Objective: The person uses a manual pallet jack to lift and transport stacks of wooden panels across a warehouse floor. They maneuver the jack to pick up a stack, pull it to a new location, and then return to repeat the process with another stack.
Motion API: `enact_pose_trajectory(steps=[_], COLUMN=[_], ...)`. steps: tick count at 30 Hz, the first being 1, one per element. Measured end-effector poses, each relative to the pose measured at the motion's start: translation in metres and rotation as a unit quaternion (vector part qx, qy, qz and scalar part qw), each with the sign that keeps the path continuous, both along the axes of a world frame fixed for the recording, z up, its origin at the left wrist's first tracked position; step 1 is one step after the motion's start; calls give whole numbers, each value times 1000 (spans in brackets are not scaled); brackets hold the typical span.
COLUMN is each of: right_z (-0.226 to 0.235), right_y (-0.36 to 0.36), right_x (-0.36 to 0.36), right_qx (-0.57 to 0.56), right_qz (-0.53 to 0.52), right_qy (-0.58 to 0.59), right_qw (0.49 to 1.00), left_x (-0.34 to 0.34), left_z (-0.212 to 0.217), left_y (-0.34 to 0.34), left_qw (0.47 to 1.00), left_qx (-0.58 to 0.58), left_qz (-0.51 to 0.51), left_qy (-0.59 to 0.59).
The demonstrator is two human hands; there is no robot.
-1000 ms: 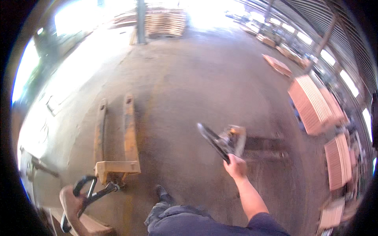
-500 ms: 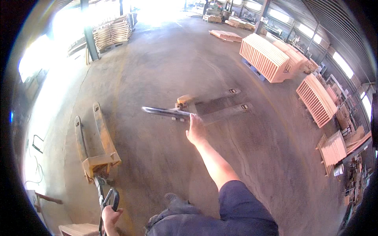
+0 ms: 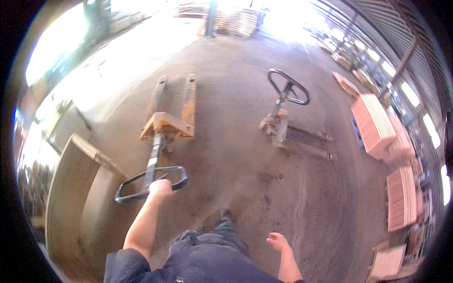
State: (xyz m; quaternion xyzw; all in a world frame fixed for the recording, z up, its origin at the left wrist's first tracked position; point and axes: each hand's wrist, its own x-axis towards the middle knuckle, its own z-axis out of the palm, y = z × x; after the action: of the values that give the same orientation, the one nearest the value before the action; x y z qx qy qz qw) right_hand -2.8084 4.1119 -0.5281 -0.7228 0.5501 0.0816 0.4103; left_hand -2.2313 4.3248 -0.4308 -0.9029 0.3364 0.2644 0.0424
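Note:
A yellow pallet jack [image 3: 167,121] stands ahead of me on the left, its two forks pointing away. My left hand [image 3: 161,187] is closed round the near bar of its black loop handle [image 3: 123,195], which is tilted toward me. Low on the right side, my right hand [image 3: 277,241] hangs beside my body, fingers loosely apart and holding nothing. Further off to the right is a second pallet jack [image 3: 281,125], its forks pointing right. Its dark loop handle [image 3: 306,97] stands raised, out of contact with either hand.
A stack of wooden panels [image 3: 71,188] is close on my left. Along the right side stand bundles of slatted wood [image 3: 373,122] and another stack [image 3: 401,198]. More stacked wood [image 3: 238,21] is by a post [image 3: 211,19] at the back. Bright openings are on the left.
My right hand has left the second jack's handle and dropped to my side. My view has turned left, and the first jack now appears more central, my left hand still on its handle.

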Motion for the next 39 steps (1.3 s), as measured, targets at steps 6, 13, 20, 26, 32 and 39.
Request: enact_pose_trajectory(steps=[6, 13, 20, 26, 32, 39], right_z=[27, 117, 75, 91, 79, 114], right_y=[36, 164, 277, 394, 494, 728], right_x=[31, 171, 108, -10, -62, -81], right_qx=[-29, -320, -272, -264, -53, 316], right_qz=[80, 401, 608, 688, 756, 728], right_qy=[-52, -222, -289, -152, 52, 246], right_qw=[995, 829, 688, 659, 650, 557], left_x=[-111, -237, -397, -518, -611, -814], left_z=[20, 36, 14, -8, 0, 59], left_y=[63, 156, 266, 366, 544, 864], left_qw=[998, 990, 962, 942, 865, 813], left_qx=[-41, -115, -257, -317, -500, -454], left_qz=[-27, -36, -92, -103, -35, 362], left_qy=[44, 69, -12, 48, -6, -50])
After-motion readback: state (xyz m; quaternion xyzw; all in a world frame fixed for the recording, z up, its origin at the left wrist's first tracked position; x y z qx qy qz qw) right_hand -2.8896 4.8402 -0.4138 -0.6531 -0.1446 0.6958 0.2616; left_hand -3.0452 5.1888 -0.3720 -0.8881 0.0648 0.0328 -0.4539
